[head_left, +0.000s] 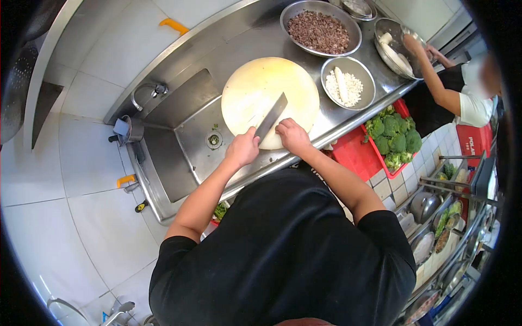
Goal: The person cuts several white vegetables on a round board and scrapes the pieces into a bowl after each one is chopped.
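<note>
A cleaver [271, 116] with a broad grey blade is gripped by its handle in my left hand [243, 146]. Its blade points away from me, over a large round cutting board [261, 81] that is pale and worn. My right hand [293, 137] rests at the near right part of the board, to the right of the blade, with its fingers curled down. What lies under those fingers is hidden. Small pale scraps lie on the board left of the blade. Right of the board, a steel bowl [370, 98] holds white diced pieces and one long white piece [341, 86].
A sink [185, 138] with scraps at its drain lies left of the board. Behind stands a bowl of brown diced food [318, 32]. At right, a co-worker's hands reach into a basin [380, 24]. A red crate of broccoli [394, 136] is below the counter edge.
</note>
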Demonstrator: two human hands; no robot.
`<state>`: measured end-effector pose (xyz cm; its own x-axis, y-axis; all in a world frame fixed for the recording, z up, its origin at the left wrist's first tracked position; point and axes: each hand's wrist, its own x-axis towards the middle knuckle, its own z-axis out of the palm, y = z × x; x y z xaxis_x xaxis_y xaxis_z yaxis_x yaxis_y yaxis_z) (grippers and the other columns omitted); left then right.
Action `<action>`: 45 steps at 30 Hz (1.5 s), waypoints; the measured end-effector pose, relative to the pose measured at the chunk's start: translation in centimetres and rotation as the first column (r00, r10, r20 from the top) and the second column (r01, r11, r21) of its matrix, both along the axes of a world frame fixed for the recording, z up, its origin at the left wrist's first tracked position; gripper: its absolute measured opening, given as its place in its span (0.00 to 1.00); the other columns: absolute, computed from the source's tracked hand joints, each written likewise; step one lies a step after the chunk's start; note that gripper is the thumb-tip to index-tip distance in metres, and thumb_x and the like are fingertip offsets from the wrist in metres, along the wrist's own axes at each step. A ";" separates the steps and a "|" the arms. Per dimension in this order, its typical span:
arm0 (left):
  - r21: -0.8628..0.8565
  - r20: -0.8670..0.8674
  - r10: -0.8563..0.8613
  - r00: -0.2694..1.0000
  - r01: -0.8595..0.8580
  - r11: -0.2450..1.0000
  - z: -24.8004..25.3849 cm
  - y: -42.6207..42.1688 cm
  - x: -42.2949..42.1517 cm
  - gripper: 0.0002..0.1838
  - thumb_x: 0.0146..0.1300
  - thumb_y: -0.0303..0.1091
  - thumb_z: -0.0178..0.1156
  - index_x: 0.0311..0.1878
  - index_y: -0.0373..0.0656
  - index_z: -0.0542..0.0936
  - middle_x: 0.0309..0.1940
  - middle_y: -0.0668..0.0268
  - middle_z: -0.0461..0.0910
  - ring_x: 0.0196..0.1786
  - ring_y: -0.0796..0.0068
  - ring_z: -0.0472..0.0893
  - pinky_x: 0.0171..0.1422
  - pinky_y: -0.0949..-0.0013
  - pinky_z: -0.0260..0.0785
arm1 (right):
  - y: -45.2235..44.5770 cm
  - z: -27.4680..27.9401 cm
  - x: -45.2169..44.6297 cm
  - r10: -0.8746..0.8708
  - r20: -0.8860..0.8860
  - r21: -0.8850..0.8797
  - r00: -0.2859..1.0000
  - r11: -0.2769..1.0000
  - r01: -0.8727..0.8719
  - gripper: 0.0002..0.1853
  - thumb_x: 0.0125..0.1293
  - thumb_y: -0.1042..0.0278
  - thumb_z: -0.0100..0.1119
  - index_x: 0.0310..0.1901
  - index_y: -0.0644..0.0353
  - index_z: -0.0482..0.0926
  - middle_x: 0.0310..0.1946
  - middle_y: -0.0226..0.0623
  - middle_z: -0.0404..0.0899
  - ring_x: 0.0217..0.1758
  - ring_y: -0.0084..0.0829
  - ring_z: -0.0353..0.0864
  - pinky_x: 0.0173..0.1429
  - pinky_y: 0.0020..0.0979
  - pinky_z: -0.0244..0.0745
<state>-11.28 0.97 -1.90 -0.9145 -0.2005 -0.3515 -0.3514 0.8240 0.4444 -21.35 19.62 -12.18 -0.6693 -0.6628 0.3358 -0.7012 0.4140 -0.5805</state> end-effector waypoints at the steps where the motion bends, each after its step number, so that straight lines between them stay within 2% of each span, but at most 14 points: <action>1: -0.004 -0.012 0.041 0.999 -0.041 0.999 0.4 -0.1 0.1 0.14 0.76 0.40 0.56 0.52 0.38 0.73 0.37 0.37 0.84 0.44 0.31 0.84 0.50 0.36 0.74 | -0.1 -0.1 0.0 -0.001 -0.008 -0.009 1.000 1.000 0.001 0.03 0.65 0.72 0.65 0.39 0.58 0.85 0.40 0.38 0.83 0.52 0.41 0.82 0.54 0.41 0.81; 6: -0.038 -0.117 0.107 0.987 -0.112 0.993 1.9 -1.3 1.0 0.12 0.76 0.40 0.57 0.50 0.40 0.73 0.35 0.39 0.84 0.43 0.33 0.84 0.49 0.37 0.75 | -1.4 0.3 -1.2 -0.149 0.140 -0.209 0.979 0.962 0.176 0.05 0.68 0.71 0.67 0.42 0.60 0.84 0.39 0.40 0.85 0.44 0.42 0.84 0.51 0.39 0.81; 9: -0.050 -0.051 0.087 0.995 -0.089 0.995 2.3 -1.0 2.2 0.13 0.74 0.40 0.57 0.56 0.46 0.78 0.41 0.41 0.86 0.45 0.36 0.86 0.52 0.39 0.77 | -1.0 3.2 -2.7 -0.324 0.570 -0.315 0.755 0.762 0.565 0.06 0.68 0.72 0.68 0.44 0.61 0.84 0.39 0.40 0.86 0.41 0.41 0.84 0.49 0.41 0.80; 12: -0.013 -0.246 0.097 0.964 -0.104 0.995 0.9 -0.3 3.9 0.17 0.69 0.38 0.62 0.60 0.51 0.81 0.42 0.46 0.87 0.45 0.41 0.87 0.52 0.42 0.79 | -0.2 7.8 -5.1 -0.314 0.097 -0.376 0.945 0.867 0.326 0.08 0.64 0.71 0.71 0.43 0.60 0.85 0.36 0.40 0.87 0.38 0.41 0.85 0.48 0.42 0.80; 15: -0.025 -0.253 0.091 0.963 -0.101 0.995 -0.4 -0.3 4.6 0.22 0.65 0.36 0.64 0.64 0.56 0.82 0.44 0.50 0.88 0.46 0.44 0.87 0.52 0.46 0.79 | -1.3 10.3 -6.5 0.013 0.358 0.064 0.934 0.997 -0.039 0.11 0.60 0.64 0.76 0.39 0.58 0.86 0.34 0.42 0.88 0.40 0.43 0.87 0.49 0.41 0.81; 18: -0.048 -0.214 0.076 0.974 -0.088 0.995 -0.2 -0.1 5.1 0.22 0.64 0.36 0.66 0.62 0.56 0.83 0.47 0.52 0.88 0.49 0.46 0.87 0.53 0.47 0.79 | -3.9 8.9 -6.6 0.013 0.387 0.351 0.922 0.922 -0.160 0.14 0.56 0.58 0.79 0.36 0.57 0.87 0.35 0.44 0.88 0.43 0.44 0.88 0.49 0.41 0.81; 23: -0.040 -0.224 0.064 0.973 -0.075 0.996 -0.9 -0.3 6.1 0.17 0.63 0.34 0.65 0.56 0.54 0.83 0.43 0.53 0.86 0.47 0.46 0.87 0.53 0.46 0.80 | -8.0 5.8 -6.6 0.105 0.175 0.580 0.979 0.793 -0.189 0.14 0.65 0.57 0.71 0.44 0.56 0.86 0.42 0.41 0.90 0.47 0.44 0.89 0.56 0.45 0.83; 26: -0.007 -0.208 0.068 0.976 -0.071 0.997 0.1 -0.4 6.3 0.18 0.64 0.35 0.64 0.58 0.54 0.82 0.43 0.52 0.87 0.47 0.44 0.87 0.53 0.45 0.80 | -10.2 5.8 -6.7 0.057 0.089 0.376 0.994 0.922 -0.087 0.13 0.67 0.63 0.68 0.49 0.59 0.84 0.49 0.44 0.88 0.53 0.47 0.86 0.59 0.46 0.81; 27: -0.008 -0.169 0.063 0.984 -0.065 0.998 0.7 -0.3 6.3 0.19 0.64 0.36 0.64 0.59 0.55 0.82 0.44 0.51 0.87 0.47 0.44 0.87 0.54 0.45 0.80 | -10.8 6.2 -6.8 0.087 0.061 0.360 0.994 0.927 -0.103 0.16 0.68 0.67 0.65 0.56 0.59 0.81 0.56 0.45 0.85 0.62 0.49 0.82 0.65 0.46 0.78; 30: 0.053 -0.079 0.049 0.996 -0.045 0.998 1.0 0.2 5.8 0.19 0.68 0.39 0.61 0.62 0.55 0.82 0.46 0.47 0.88 0.49 0.42 0.87 0.56 0.44 0.79 | -13.2 5.7 -7.8 0.179 0.005 0.400 0.984 0.901 -0.166 0.19 0.67 0.68 0.67 0.59 0.58 0.80 0.58 0.44 0.84 0.67 0.48 0.78 0.69 0.47 0.75; 34: 0.138 -0.017 0.031 0.999 -0.028 0.990 0.0 0.1 4.5 0.18 0.75 0.44 0.57 0.62 0.49 0.81 0.47 0.42 0.86 0.53 0.38 0.85 0.60 0.42 0.76 | -15.0 4.0 -8.5 0.214 -0.151 0.714 0.965 0.699 -0.044 0.20 0.67 0.69 0.62 0.61 0.55 0.80 0.59 0.41 0.83 0.68 0.43 0.77 0.71 0.47 0.72; 38: 0.162 0.003 0.032 0.999 -0.032 0.986 -2.2 -1.5 3.6 0.17 0.74 0.43 0.57 0.58 0.43 0.78 0.46 0.41 0.86 0.54 0.37 0.84 0.59 0.41 0.75 | -14.7 5.4 -9.1 0.228 -0.018 0.672 0.974 0.724 -0.157 0.15 0.67 0.68 0.60 0.54 0.50 0.86 0.57 0.39 0.84 0.66 0.40 0.79 0.70 0.46 0.72; 43: 0.179 0.021 0.086 0.996 -0.089 0.980 -3.8 -3.4 3.7 0.18 0.75 0.42 0.57 0.60 0.40 0.74 0.43 0.42 0.86 0.43 0.42 0.87 0.50 0.44 0.77 | -10.7 9.6 -8.9 0.139 -0.147 0.053 0.979 0.990 -0.132 0.07 0.64 0.64 0.70 0.41 0.49 0.92 0.43 0.34 0.86 0.52 0.42 0.82 0.59 0.43 0.78; 45: 0.182 0.048 0.119 0.992 -0.126 0.975 -3.5 -4.0 3.4 0.18 0.76 0.42 0.57 0.60 0.39 0.74 0.42 0.44 0.87 0.37 0.45 0.88 0.44 0.46 0.78 | -8.0 10.0 -7.7 0.162 -0.152 -0.003 0.975 0.986 -0.164 0.07 0.64 0.65 0.70 0.41 0.50 0.92 0.42 0.34 0.86 0.49 0.40 0.83 0.57 0.42 0.80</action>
<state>-7.92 -3.03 -5.45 -0.8729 -0.2391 -0.4253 -0.4634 0.6789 0.5695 -29.09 11.64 -2.21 -0.4934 -0.7526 0.4360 -0.8386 0.2785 -0.4682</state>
